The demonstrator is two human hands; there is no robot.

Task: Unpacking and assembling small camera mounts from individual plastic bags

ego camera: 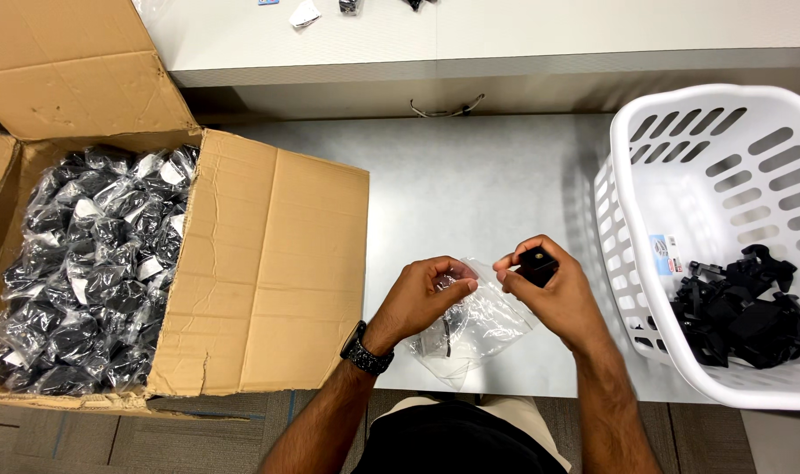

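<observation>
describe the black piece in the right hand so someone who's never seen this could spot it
Start at the white laundry basket on the right of the grey table and move left to the person's two hands. The right hand pinches a small black blocky part at its fingertips. Unlike the black parts in the basket or the bagged ones in the cardboard box, it is held alone, unwrapped, beside a clear plastic bag.

Bare forearms, no sleeves; blk wristwatch on left wrist; blk top, tan trousers.

One box, one basket, two hands
</observation>
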